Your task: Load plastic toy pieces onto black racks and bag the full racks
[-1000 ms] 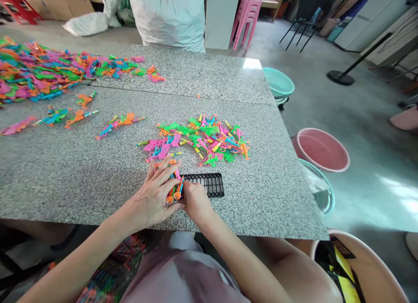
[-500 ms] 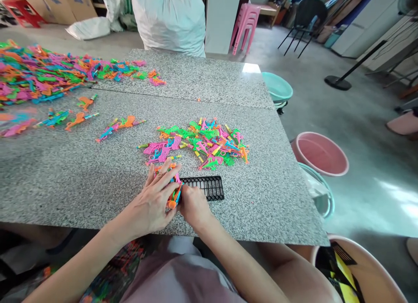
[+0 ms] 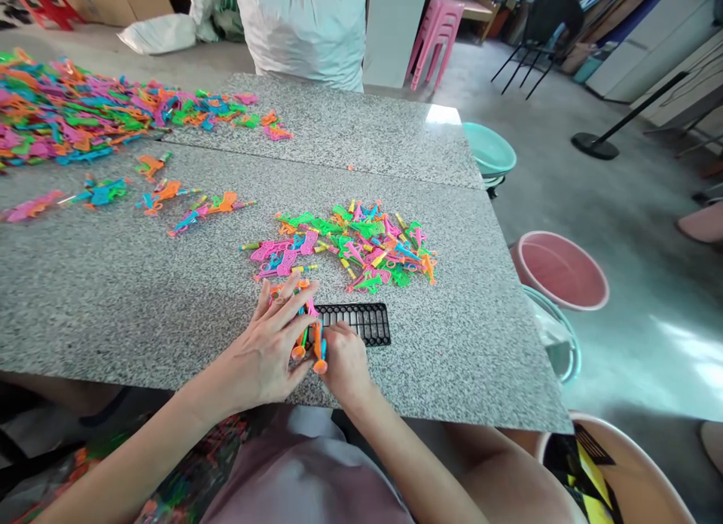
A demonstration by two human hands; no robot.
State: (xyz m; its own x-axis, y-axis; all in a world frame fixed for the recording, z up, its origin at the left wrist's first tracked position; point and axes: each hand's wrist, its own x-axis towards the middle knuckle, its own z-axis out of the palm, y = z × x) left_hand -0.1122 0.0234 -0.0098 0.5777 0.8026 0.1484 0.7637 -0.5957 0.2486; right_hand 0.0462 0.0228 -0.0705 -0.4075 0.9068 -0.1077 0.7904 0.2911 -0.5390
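Note:
My left hand point(image 3: 271, 343) lies with fingers stretched and spread over several small plastic toy guns point(image 3: 299, 347) at the left end of a black slotted plastic rack point(image 3: 373, 324). The rack's left part is hidden under that hand. My right hand point(image 3: 346, 358) is closed beside it, fingers curled at the rack's near side around an orange and blue toy gun point(image 3: 319, 347) whose round orange end points toward me. Just beyond the hands, a loose pile of coloured toy guns and darts point(image 3: 361, 245) rests on the speckled stone table point(image 3: 463, 343).
A larger heap of toy guns point(image 3: 68, 117) covers the table's far left, with several single ones point(image 3: 215, 206) strewn nearer. A white sack point(image 3: 305, 35) stands behind the table. Along its right side are a pink basin point(image 3: 559, 272), a turquoise basin point(image 3: 489, 147) and an orange tub point(image 3: 638, 464).
Between my hands an orange and blue toy gun now shows upright beside the others. My right hand has shifted slightly right. At the left, another orange and blue toy gun lies among the strewn ones.

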